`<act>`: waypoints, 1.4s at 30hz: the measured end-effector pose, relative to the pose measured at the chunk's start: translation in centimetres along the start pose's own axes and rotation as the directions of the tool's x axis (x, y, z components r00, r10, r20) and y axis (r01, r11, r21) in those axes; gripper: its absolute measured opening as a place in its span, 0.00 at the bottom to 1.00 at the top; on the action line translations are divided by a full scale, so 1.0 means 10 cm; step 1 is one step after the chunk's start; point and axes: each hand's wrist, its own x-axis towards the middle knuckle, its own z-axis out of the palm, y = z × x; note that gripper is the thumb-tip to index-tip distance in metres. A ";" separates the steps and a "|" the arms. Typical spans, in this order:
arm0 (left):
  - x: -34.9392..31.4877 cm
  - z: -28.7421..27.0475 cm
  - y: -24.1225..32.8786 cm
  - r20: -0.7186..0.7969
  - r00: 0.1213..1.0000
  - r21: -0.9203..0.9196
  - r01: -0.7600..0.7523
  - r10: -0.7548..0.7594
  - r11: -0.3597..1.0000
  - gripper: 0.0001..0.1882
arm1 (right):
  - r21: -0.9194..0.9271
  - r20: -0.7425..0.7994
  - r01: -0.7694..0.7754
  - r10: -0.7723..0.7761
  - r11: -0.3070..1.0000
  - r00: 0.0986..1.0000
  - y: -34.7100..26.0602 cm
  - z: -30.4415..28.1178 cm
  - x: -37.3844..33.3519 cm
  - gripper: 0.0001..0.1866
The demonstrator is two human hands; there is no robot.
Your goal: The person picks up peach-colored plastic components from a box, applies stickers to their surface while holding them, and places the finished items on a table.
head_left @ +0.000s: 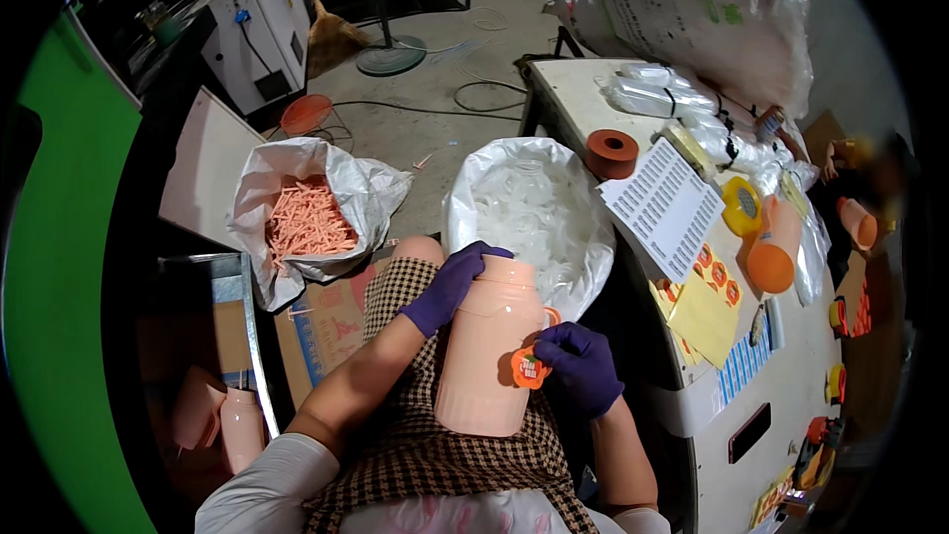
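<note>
A peach plastic thermos-jug body with a narrower neck stands tilted over my lap. My left hand, in a purple glove, is closed around its neck and rim from the left. In the pinched fingers of my right hand, also gloved in purple, is an orange scalloped sticker. The sticker lies at the jug's right side; whether it is stuck down there I cannot tell. A small orange handle-like loop shows behind the jug, just above my right fingers.
A white sack of peach plastic strips stands front left, and one of clear plastic pieces straight ahead. On the right table are sticker sheets, brown tape, an orange-peach jug and a phone. More jugs lie lower left.
</note>
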 end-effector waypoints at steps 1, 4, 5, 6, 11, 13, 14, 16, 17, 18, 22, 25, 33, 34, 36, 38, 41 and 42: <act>-0.01 -0.03 -0.01 -0.002 1.000 -0.087 0.008 -0.008 0.996 0.20 | -0.069 0.005 0.005 -0.004 0.998 1.000 0.02 0.06 0.04 0.09; -0.03 -0.11 -0.05 -0.001 1.000 -0.054 0.031 -0.031 0.998 0.20 | -0.097 -0.006 -0.057 0.057 0.994 0.998 0.08 0.13 0.09 0.09; -0.03 -0.12 -0.07 0.001 1.000 0.067 0.029 -0.029 0.997 0.20 | -0.044 0.007 -0.044 0.044 0.998 0.999 0.09 0.13 0.09 0.09; -0.03 -0.13 -0.09 0.001 0.999 -0.019 0.038 -0.038 0.999 0.20 | -0.050 0.010 -0.035 0.036 0.998 0.999 0.10 0.12 0.09 0.09; -0.01 -0.07 -0.09 0.002 0.990 -0.263 0.134 -0.138 0.956 0.20 | -0.172 0.070 0.033 -0.021 0.985 0.997 0.10 0.11 0.12 0.09; -0.01 -0.06 -0.07 -0.002 0.989 -0.281 0.143 -0.150 0.949 0.20 | -0.166 0.066 0.012 -0.001 0.986 0.998 0.07 0.10 0.11 0.09; -0.01 -0.05 -0.07 0.001 0.990 -0.276 0.136 -0.141 0.951 0.19 | -0.146 0.082 0.029 -0.017 0.989 0.996 0.07 0.10 0.11 0.09; -0.01 -0.05 -0.09 -0.002 0.994 -0.235 0.103 -0.106 0.967 0.19 | -0.163 0.053 -0.007 0.015 0.987 0.998 0.11 0.11 0.11 0.10; -0.01 -0.05 -0.11 -0.004 1.000 -0.180 0.027 -0.028 0.983 0.18 | -0.158 0.023 0.010 -0.007 0.987 1.000 0.15 0.12 0.11 0.12; -0.01 -0.05 -0.14 -0.008 0.998 -0.181 0.066 -0.069 0.981 0.18 | -0.165 0.034 -0.016 0.022 0.986 0.999 0.21 0.12 0.11 0.12; -0.02 -0.09 -0.25 -0.045 0.974 -0.251 0.202 -0.220 0.947 0.18 | -0.767 -0.067 0.289 -0.519 0.574 0.852 0.49 0.09 0.14 0.19; -0.05 -0.13 -0.29 -0.086 0.973 -0.271 0.182 -0.213 0.945 0.16 | -0.677 -0.541 -0.027 -0.472 0.735 0.696 0.56 -0.04 0.02 0.21; 0.09 0.04 -0.06 0.064 0.997 -0.050 -0.045 0.048 0.998 0.13 | 0.675 0.269 -0.391 0.284 0.626 0.920 0.57 0.15 0.06 0.23; 0.11 0.00 0.02 0.098 0.994 -0.046 0.054 -0.050 0.997 0.12 | 0.803 0.230 -0.275 0.151 0.529 0.961 0.61 0.07 0.13 0.20; 0.11 -0.10 0.22 0.145 0.985 -0.003 0.093 -0.091 0.996 0.13 | -0.409 -0.126 0.366 -0.449 0.836 0.885 0.64 -0.27 0.26 0.17; 0.09 -0.31 0.44 0.191 0.975 -0.051 0.127 -0.115 0.991 0.13 | 0.340 -0.521 0.393 -0.176 0.855 0.835 0.60 -0.80 0.19 0.12; 0.09 -0.47 0.62 0.200 0.966 0.250 0.113 -0.165 0.962 0.11 | -0.243 -0.728 0.378 -0.425 0.894 0.538 0.35 -1.87 -0.25 0.13; 0.09 -0.47 0.63 0.213 0.973 0.354 0.007 -0.088 0.935 0.11 | -0.517 -0.724 0.219 -0.559 0.828 0.404 0.26 -2.25 -0.38 0.13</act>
